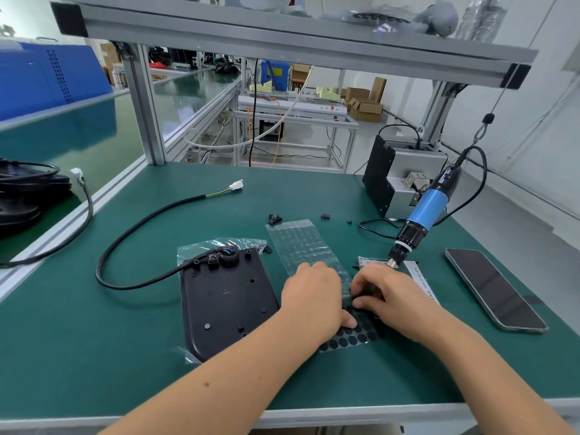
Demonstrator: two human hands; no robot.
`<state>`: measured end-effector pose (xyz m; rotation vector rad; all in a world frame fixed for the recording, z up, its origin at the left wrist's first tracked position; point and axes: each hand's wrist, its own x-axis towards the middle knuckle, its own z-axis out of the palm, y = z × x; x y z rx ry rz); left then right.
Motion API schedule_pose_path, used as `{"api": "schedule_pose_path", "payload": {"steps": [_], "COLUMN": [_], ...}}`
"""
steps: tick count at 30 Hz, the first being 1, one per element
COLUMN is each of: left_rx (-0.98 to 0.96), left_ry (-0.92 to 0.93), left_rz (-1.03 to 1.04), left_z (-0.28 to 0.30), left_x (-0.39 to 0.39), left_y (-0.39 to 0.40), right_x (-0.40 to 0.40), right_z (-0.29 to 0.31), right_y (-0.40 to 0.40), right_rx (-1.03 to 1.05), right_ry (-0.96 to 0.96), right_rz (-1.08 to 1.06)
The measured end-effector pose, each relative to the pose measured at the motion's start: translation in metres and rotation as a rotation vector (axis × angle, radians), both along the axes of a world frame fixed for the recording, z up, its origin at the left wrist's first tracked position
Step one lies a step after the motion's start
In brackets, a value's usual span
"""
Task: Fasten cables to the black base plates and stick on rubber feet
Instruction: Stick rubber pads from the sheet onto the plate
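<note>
Green matting covers the tabletop [157, 356], with a bare stretch along its near edge and at the near left. The black base plate [224, 301] lies flat near the middle on a clear plastic bag [188, 249]; its cable [135, 227] leaves the plate's far left corner, loops left and runs far to a white plug [236, 184]. Just right of the plate lies the sheet of rubber feet [351, 335] — black discs at its near end, clear backing farther off. The left hand [314, 295] presses flat on the sheet, fingers relaxed. The right hand [387, 298] curls its fingers over the sheet's right edge, pinching something small and dark — what exactly, I cannot tell. A blue screwdriver [423, 215] hangs just beyond that hand. A phone [494, 288] lies near the right edge.
</note>
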<state>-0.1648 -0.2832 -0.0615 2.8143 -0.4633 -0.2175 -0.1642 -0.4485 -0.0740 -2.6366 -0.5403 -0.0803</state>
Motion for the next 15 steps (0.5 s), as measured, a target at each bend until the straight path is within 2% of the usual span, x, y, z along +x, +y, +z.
{"api": "schedule_pose_path", "payload": {"steps": [8, 15], "left_rx": [0.006, 0.018], "left_ry": [0.012, 0.007], "left_rz": [-0.005, -0.010], "left_z": [0.0011, 0.0015], "left_x": [-0.0007, -0.0010], "left_y": [0.0008, 0.0004], "right_x": [-0.0083, -0.0024], "right_z": [-0.0063, -0.0011], "right_y": [-0.0003, 0.0007], "right_rx": [-0.004, -0.017], "right_ry": [-0.113, -0.038], "right_rz": [0.037, 0.042]}}
